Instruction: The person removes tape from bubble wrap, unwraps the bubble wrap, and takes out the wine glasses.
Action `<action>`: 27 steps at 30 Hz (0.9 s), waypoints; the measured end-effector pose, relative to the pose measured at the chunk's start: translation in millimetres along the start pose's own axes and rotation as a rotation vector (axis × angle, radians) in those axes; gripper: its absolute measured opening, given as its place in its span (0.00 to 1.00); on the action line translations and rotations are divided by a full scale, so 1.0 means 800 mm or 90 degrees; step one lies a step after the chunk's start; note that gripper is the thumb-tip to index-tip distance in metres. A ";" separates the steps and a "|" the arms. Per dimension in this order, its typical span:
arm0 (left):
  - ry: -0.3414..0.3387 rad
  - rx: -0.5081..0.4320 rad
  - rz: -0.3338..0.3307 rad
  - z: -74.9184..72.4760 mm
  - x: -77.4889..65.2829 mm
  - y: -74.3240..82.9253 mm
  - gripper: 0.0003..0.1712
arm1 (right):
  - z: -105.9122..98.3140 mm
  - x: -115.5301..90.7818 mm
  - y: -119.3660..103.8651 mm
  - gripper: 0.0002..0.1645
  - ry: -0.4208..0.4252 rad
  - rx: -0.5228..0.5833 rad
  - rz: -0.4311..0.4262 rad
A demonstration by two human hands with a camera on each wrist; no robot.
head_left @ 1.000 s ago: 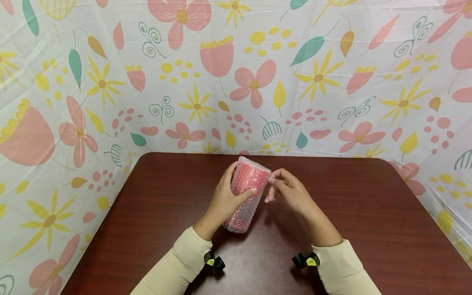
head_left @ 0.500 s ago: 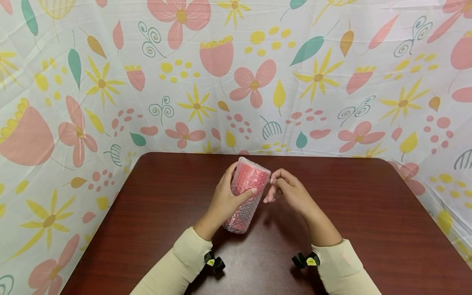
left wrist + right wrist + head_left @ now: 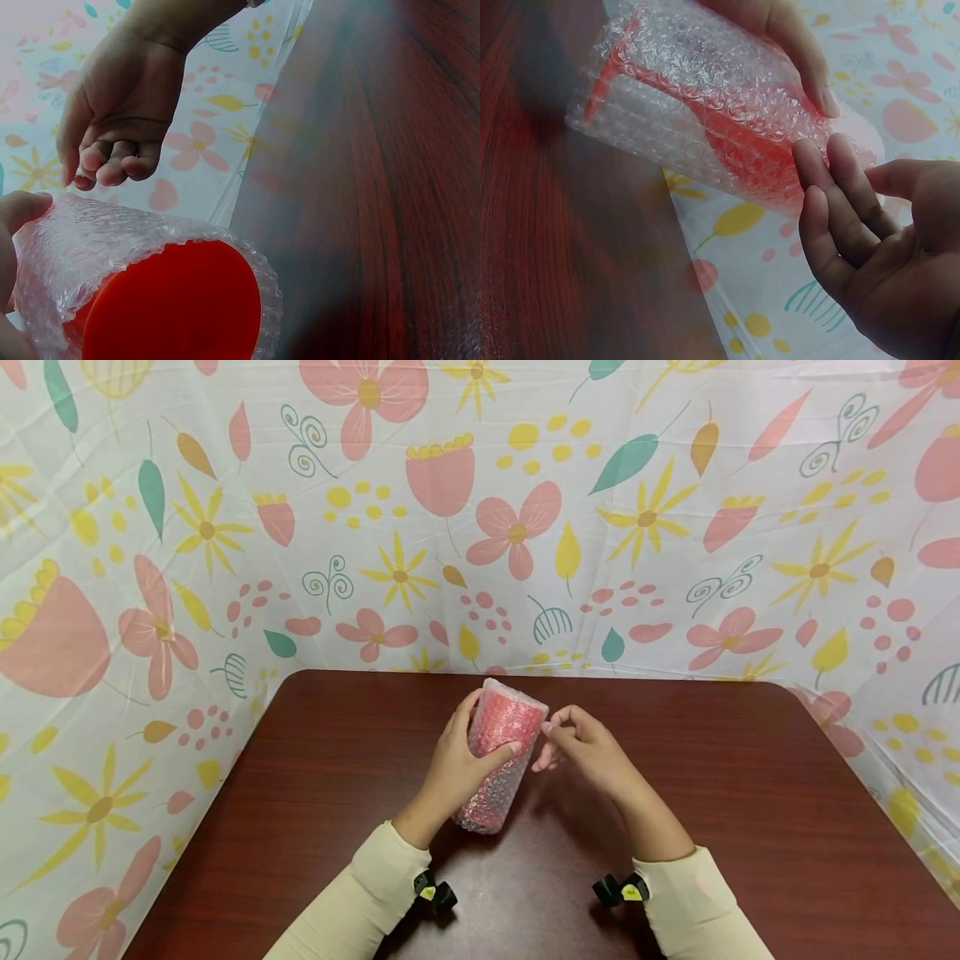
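A red goblet (image 3: pixel 739 146), its stem and flat foot (image 3: pixel 180 300) visible, lies inside a sleeve of clear bubble wrap (image 3: pixel 652 112). In the head view the wrapped bundle (image 3: pixel 504 760) tilts over the table, its top leaning right. My left hand (image 3: pixel 459 764) grips it from the left side, thumb across the front and fingers behind. At the upper right corner of the wrap, my right hand (image 3: pixel 592 752) pinches the edge between thumb and index finger. The other fingers (image 3: pixel 847 210) of that hand are loosely bent beside the wrap. What lies right between the pinching fingertips is mostly hidden.
A dark reddish-brown table (image 3: pixel 337 735) spreads under both hands. Behind it and along its sides hangs a white cloth (image 3: pixel 645 585) printed with flowers and leaves. Black wrist cameras (image 3: pixel 621 890) are strapped by the cream sleeves (image 3: pixel 375 885).
The bundle has shifted very slightly left, and the right fingertips have moved a little left along with it. The left hand keeps its grip.
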State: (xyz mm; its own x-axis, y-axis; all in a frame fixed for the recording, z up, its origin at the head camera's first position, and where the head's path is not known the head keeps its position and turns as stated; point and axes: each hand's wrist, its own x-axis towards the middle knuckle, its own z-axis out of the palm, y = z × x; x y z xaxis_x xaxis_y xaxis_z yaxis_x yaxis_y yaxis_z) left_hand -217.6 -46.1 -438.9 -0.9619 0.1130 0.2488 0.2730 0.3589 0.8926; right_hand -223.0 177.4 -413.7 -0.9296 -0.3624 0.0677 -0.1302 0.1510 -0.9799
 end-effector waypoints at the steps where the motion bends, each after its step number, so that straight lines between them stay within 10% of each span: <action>1: 0.000 -0.001 -0.001 0.000 0.000 0.000 0.53 | 0.000 0.000 0.000 0.14 0.002 -0.004 0.002; 27: -0.026 0.006 -0.003 0.002 0.000 -0.005 0.54 | 0.008 -0.003 0.001 0.15 0.020 -0.142 0.044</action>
State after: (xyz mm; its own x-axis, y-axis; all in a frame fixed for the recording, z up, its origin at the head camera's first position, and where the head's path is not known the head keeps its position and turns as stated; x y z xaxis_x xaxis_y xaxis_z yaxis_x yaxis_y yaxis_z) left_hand -218.4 -45.6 -443.1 -0.9619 0.1491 0.2291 0.2690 0.3677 0.8902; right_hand -219.0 172.7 -415.6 -0.9488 -0.3156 0.0105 -0.1348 0.3748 -0.9173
